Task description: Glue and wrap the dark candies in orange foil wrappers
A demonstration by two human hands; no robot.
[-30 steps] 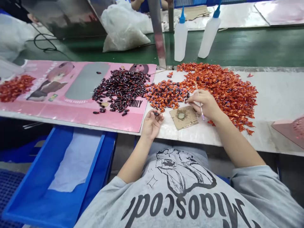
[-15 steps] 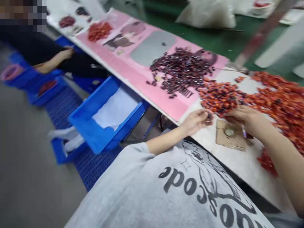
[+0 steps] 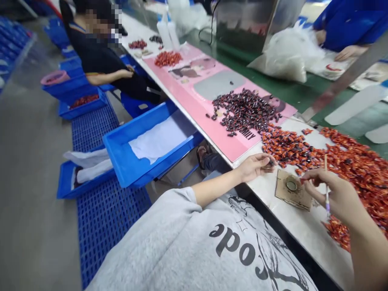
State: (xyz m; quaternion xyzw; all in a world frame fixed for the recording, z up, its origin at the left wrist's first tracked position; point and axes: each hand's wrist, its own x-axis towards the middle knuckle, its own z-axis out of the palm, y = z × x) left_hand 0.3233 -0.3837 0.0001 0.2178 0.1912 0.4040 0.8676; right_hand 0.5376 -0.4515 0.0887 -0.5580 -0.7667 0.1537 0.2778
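My left hand (image 3: 256, 166) rests on the table edge, fingers closed on a small dark piece. My right hand (image 3: 336, 194) pinches a thin stick (image 3: 326, 182) held upright. Between the hands lies a brown cardboard square (image 3: 292, 190) with a round metal cap on it. A pile of small orange-red pieces (image 3: 348, 157) spreads behind my right hand. A pile of dark pieces (image 3: 247, 111) sits on a pink printed sheet (image 3: 212, 121) to the left.
A blue bin (image 3: 142, 161) lined with white paper hangs beside the table's edge. A seated co-worker in black (image 3: 106, 64) works farther along. White bags (image 3: 287, 56), squeeze bottles (image 3: 168, 32) and a green belt (image 3: 303, 95) lie beyond. Blue floor mats (image 3: 103, 218) cover the aisle.
The view has swung left along the table, showing the co-worker and aisle. My right hand has lifted off the orange pieces toward me with the stick upright. My left hand has stayed put.
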